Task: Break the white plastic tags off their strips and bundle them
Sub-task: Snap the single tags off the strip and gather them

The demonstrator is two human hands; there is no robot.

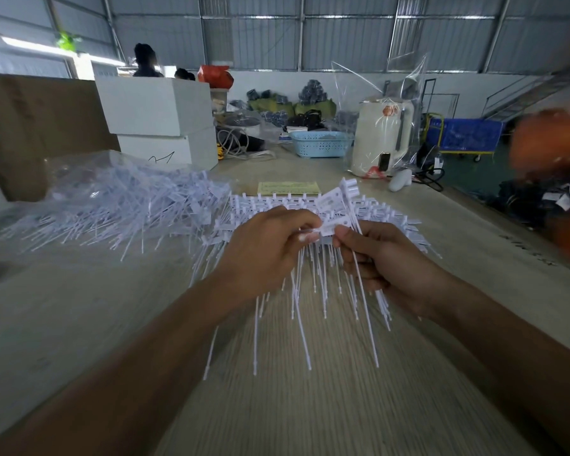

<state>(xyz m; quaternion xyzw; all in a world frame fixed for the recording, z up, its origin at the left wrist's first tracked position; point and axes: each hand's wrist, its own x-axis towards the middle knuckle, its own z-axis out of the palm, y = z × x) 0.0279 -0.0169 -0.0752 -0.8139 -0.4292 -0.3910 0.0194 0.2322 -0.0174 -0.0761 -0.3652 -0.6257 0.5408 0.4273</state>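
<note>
Item: flat white rectangular plastic tag head (330, 225), being pinched between both hands above the pale wood-grain laminate table (310, 406), just in front of the row of white plastic tags still joined on their moulded strip (297, 205), which is lying across the table.

Risks, as judged:
- The thin tail may be snapping or bending instead of the tag parting cleanly at its joint, if the twist is being put on the tail and not on the head.
- The small bundle of loose white tags with long thin tails (366, 274) may be slipping and fanning apart, since the same fingers are working the pinch and keeping the bundle together.
- Hanging tails may be snagging on the strip beneath and dragging it off line.
- Freed tags may be getting mixed into the loose heap of white tags spilling from the clear plastic bag (119, 205) at left.

Left hand (270, 248): forearm reaching in from lower left, knuckles up, fingers curled, thumb and fingertips closing narrowly on the tag head.

Right hand (375, 258): forearm coming in from lower right, thumb pressing the same tag from the other side, remaining fingers wrapping the bundle, whose tails are hanging down past the palm.
</note>
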